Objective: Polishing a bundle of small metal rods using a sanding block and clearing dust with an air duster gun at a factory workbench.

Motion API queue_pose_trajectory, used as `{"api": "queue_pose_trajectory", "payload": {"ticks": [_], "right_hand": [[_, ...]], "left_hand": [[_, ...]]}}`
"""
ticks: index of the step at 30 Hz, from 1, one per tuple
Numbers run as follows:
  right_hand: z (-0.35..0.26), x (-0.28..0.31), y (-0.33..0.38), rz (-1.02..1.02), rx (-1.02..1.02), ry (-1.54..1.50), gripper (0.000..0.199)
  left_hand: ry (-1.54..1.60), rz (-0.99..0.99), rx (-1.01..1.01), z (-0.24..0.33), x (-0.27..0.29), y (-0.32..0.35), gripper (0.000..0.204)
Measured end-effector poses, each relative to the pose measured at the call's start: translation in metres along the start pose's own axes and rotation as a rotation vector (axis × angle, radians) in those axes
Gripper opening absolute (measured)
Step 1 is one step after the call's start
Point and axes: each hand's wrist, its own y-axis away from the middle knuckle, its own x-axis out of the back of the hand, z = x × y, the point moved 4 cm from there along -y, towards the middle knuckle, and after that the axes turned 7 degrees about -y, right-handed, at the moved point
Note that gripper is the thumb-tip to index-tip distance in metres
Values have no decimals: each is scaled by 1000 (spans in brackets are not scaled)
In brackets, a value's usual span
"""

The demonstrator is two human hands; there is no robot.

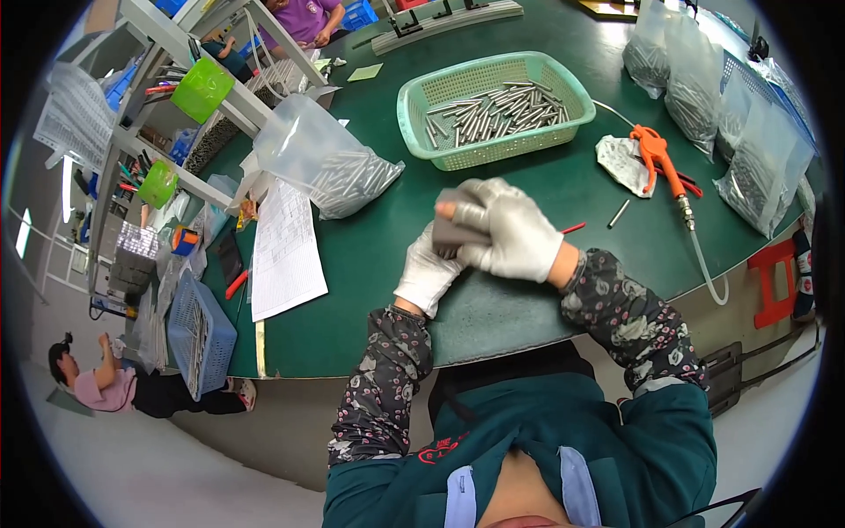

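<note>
Close to the table's near edge, my gloved hands come together around a small grey-brown block [459, 234]. My left hand [428, 271] grips it from below and the left, its fingers partly hidden. My right hand [515, 231] is closed over it from the right and above, with a bare fingertip showing through the white glove. Whether anything else lies between the hands, I cannot tell. Beyond them stands a pale green plastic basket [458, 157] with many short metal pins [502, 114] in it. A single metal pin [619, 213] lies to the right.
An orange air blow gun [656, 154] with a hose rests at right beside a crumpled white cloth [620, 167]. Clear bags of metal parts [691, 97] stand at the far right. Left are another bag of pins [348, 180], a paper sheet [286, 255] and a blue basket [207, 330].
</note>
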Motion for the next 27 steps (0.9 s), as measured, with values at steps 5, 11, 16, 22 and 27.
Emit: {"api": "queue_pose_trajectory", "payload": {"ticks": [5, 11, 16, 22, 27], "right_hand": [[0, 14, 2, 41, -69, 32, 49], [26, 23, 1, 33, -264, 145, 54], [30, 21, 0, -48, -390, 281, 45], [16, 2, 2, -56, -226, -88, 51], [10, 5, 5, -24, -166, -26, 51]], "left_hand": [[-10, -18, 115, 6, 3, -2, 56], [-26, -34, 262, 16, 0, -1, 52], [-23, -89, 305, 25, 0, 0, 52], [-72, -98, 290, 17, 4, -4, 52], [-71, -52, 227, 18, 2, 0, 54]]}}
